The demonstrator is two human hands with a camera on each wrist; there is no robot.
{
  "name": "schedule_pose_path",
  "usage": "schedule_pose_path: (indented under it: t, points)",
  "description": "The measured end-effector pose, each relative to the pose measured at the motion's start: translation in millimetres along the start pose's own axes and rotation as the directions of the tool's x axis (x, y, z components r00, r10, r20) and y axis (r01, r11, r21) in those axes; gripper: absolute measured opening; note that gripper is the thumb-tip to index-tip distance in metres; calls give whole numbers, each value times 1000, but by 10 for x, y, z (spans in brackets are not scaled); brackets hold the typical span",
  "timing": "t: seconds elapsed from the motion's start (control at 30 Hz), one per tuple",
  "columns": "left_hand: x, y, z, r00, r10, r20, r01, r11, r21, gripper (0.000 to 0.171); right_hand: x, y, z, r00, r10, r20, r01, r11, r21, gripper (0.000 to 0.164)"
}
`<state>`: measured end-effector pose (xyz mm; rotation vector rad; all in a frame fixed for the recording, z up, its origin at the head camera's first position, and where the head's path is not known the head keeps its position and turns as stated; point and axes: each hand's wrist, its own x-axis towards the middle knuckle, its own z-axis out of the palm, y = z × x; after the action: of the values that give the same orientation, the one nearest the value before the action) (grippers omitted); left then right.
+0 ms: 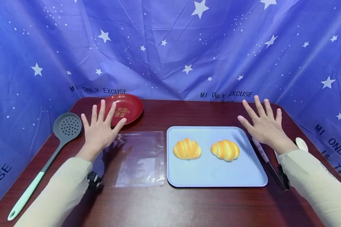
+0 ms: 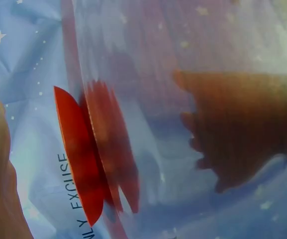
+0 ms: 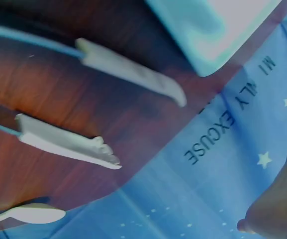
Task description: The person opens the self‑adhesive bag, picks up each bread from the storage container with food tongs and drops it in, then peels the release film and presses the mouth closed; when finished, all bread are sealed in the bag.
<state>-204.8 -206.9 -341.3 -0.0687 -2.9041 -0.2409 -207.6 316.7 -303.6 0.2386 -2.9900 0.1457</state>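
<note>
My left hand (image 1: 100,134) is held with fingers spread, above the left side of a clear plastic bag (image 1: 140,157) and just in front of a red plate (image 1: 132,110). The plate bears gold characters. Fingers fanned out, my right hand (image 1: 265,126) hovers past the upper right corner of a light blue tray (image 1: 216,176). Neither hand holds anything. Two croissants (image 1: 187,149) lie side by side on the tray. Beneath the right hand and sleeve are tongs (image 1: 274,175), partly hidden; their two pale tips (image 3: 133,72) show in the right wrist view.
At the far left lies a grey slotted turner (image 1: 67,127) with a mint handle. A pale spoon (image 1: 301,144) shows beyond the right forearm. The dark red wooden table (image 1: 170,208) ends at a blue star-printed curtain (image 1: 170,56) at the back and sides.
</note>
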Motion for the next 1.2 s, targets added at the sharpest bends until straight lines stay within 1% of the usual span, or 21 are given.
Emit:
schedule_pose_path:
  t: [0.23, 0.37, 0.5, 0.6, 0.8, 0.93, 1.03, 1.1, 1.2]
  points:
    - [-15, 19, -48, 1000, 16, -3, -16, 1000, 2, 75, 55, -265, -56, 995, -79, -59, 78, 997, -28, 62]
    - [-39, 27, -51, 999, 32, -11, -33, 999, -12, 75, 86, -443, -68, 980, -155, -122, 150, 988, -42, 61]
    - [-66, 31, -55, 998, 51, -20, -52, 998, -21, 75, 108, -625, -93, 957, -228, -177, 223, 974, -46, 60]
    - [-88, 44, -66, 997, 70, -15, -71, 997, -27, 76, 122, -743, -103, 937, -273, -218, 271, 962, -41, 59]
    - [-160, 77, -69, 995, 94, 36, -92, 994, -52, 82, 108, -968, -108, 895, -341, -288, 347, 937, -32, 57]
    - [-210, 82, -37, 990, 121, 68, -117, 991, -60, 85, 82, -1143, -98, 858, -386, -339, 405, 914, -17, 54]
    - [-244, 74, 6, 983, 157, 96, -151, 986, -72, 85, 58, -1286, -81, 833, -418, -363, 452, 892, 11, 53]
    - [-268, 66, 34, 973, 190, 128, -180, 980, -84, 86, 39, -1385, -68, 822, -432, -372, 476, 879, 29, 52]
    - [-303, 56, 65, 954, 239, 181, -224, 969, -101, 87, 17, -1523, -46, 815, -444, -373, 500, 863, 67, 52]
